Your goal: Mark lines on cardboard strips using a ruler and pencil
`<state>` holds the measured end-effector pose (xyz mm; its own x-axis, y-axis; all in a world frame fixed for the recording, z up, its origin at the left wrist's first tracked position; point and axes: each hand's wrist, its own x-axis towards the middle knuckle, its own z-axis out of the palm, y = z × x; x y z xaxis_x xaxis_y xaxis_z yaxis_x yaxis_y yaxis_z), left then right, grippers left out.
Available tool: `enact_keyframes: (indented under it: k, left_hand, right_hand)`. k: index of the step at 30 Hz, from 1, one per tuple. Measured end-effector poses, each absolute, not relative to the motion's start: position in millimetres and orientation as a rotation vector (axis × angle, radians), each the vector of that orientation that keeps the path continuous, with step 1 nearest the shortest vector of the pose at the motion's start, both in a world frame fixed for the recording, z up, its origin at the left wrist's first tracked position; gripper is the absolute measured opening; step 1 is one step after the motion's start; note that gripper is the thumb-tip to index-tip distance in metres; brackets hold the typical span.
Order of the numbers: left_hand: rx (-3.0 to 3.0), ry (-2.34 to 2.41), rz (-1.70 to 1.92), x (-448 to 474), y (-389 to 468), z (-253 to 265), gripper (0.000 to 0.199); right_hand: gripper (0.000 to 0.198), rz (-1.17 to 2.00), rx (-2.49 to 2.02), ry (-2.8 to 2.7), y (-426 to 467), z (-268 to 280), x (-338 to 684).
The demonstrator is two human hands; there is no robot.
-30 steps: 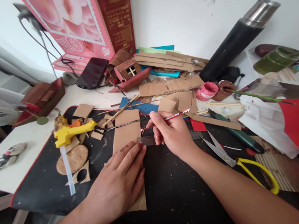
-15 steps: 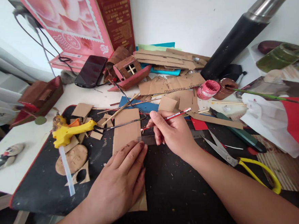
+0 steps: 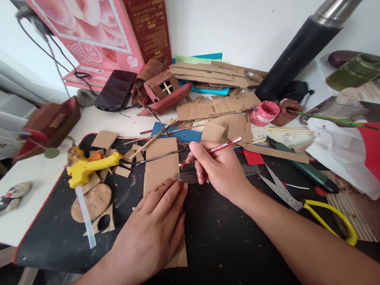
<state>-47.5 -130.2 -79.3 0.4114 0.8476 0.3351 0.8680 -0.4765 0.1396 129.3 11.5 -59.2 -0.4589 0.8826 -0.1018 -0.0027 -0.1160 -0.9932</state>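
Note:
My left hand (image 3: pixel 158 218) lies flat, fingers stretched out, on a long strip of brown cardboard (image 3: pixel 160 162). Its fingertips press the end of a dark ruler (image 3: pixel 191 178) that crosses the strip and runs right, under my other hand. In my right hand (image 3: pixel 222 170) a slim red pencil (image 3: pixel 222 146) is gripped between thumb and fingers, its tip down at the strip's right edge by the ruler. The palm hides part of the ruler. Dark stains mark the fingers of my left hand. Open scissors (image 3: pixel 291 198) with yellow handles lie right of my right forearm.
A yellow glue gun (image 3: pixel 92 164) rests left, its cable crossing the cardboard strip. A green-handled cutter (image 3: pixel 304 169) lies right. Behind are model boats (image 3: pixel 165 92), a phone (image 3: pixel 115 90), paint jars (image 3: pixel 264 113), cardboard scraps (image 3: pixel 218 106) and a tilted black flask (image 3: pixel 297 57).

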Motion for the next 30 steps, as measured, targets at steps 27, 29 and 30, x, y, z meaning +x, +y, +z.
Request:
enact_keyframes:
  k: [27,29,30]
  left_hand:
    - [-2.590,-1.555,-0.522,-45.6,-128.9,-76.8,0.047]
    - [-2.589,-1.554,-0.525,-45.7,-128.7,-76.4,0.046]
    - [-2.585,-1.556,-0.526,-45.8,-128.7,-76.2,0.046]
  right_hand:
    - [0.054,1.585,-0.982,-1.664,4.8,-59.6,129.6]
    - [0.054,1.591,-0.981,-1.667,4.7,-59.7,129.3]
    - [0.054,1.594,-0.979,-1.668,4.5,-59.9,129.3]
